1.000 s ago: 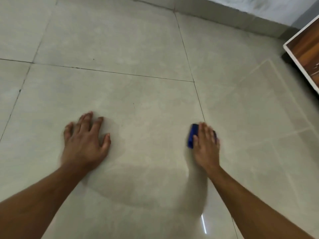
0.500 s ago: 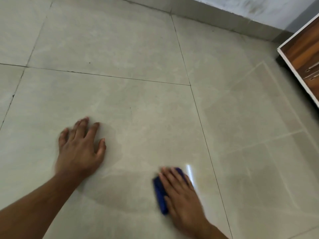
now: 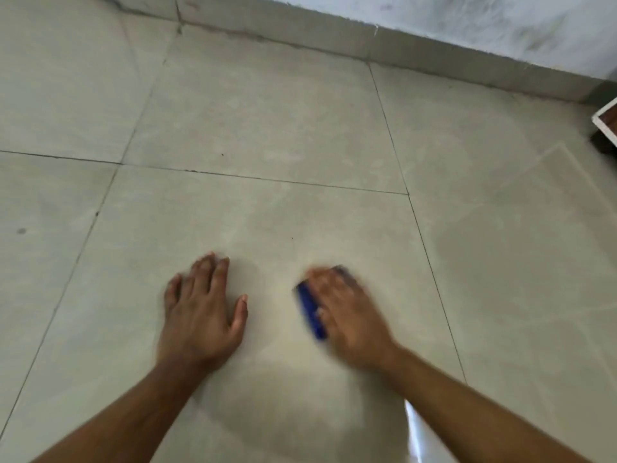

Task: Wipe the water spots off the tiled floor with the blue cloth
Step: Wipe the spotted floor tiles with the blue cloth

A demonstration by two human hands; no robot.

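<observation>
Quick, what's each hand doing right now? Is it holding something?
Left hand: open, flat on the tiled floor, holding nothing.
Right hand: pressed on the blue cloth; too blurred to tell its grip.

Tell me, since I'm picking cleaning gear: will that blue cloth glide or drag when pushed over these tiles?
Probably glides: the blue cloth lies folded small under the right hand, and the tiled floor looks glossy. Likely soft and floppy if lifted. It is blurred, so its texture is unclear.
</observation>
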